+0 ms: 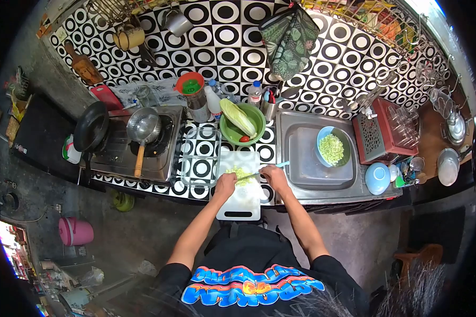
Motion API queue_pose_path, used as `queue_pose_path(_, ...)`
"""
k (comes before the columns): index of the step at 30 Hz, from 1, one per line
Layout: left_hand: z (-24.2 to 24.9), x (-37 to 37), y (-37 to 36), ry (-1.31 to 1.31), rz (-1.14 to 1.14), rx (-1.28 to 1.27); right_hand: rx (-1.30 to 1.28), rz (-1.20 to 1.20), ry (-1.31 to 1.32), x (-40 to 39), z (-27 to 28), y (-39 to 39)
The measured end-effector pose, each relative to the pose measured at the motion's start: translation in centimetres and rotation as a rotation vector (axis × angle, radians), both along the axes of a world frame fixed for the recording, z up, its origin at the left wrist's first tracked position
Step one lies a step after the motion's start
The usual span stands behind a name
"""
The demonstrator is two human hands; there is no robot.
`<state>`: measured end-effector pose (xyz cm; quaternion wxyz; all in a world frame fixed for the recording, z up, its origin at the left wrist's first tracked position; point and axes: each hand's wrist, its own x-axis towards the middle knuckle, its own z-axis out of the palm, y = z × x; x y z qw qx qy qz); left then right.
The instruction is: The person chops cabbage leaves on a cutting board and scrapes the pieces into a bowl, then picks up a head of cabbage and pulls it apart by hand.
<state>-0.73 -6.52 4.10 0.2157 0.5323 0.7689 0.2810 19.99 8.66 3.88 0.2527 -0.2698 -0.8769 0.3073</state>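
A white cutting board (238, 203) lies on the tiled counter, its slotted end jutting over the front edge. Finely chopped pale green vegetable (242, 173) is heaped on it. My right hand (274, 178) grips a knife (284, 164) whose light blue handle sticks out past the fingers. The thin blade points left across the pile. My left hand (226, 185) is at the pile's left side, fingers closed near the blade's tip; whatever they hold is hidden. Behind the board, a green basin (226, 133) contains a whole napa cabbage (239, 119) and a red tomato (244, 139).
A clear glass dish (195, 182) stands left of the board. In the sink (296, 179) on the right sits a blue bowl (320, 143) of chopped vegetable. To the left, a saucepan (143, 127) and a black frying pan (91, 127) rest on the gas stove (161, 169).
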Motion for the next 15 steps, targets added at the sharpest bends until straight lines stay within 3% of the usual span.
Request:
queue_pose_path(2,-0.9,-0.5,0.0,-0.02,-0.001,-0.015,0.107,0.024,-0.02,-0.3,2.4,-0.8)
queue_pose_path(6,-0.6,-0.4,0.5,0.01,-0.031,0.039,-0.096,-0.135,0.095,0.2,0.4,-1.7)
queue_pose_path(11,-0.6,-0.7,0.2,0.017,-0.006,-0.057,0.071,-0.037,-0.046,-0.3,1.9,-1.2)
queue_pose_path(15,-1.2,-1.0,-0.7,-0.03,-0.026,0.012,0.133,-0.074,-0.098,-0.6,4.2,-4.3)
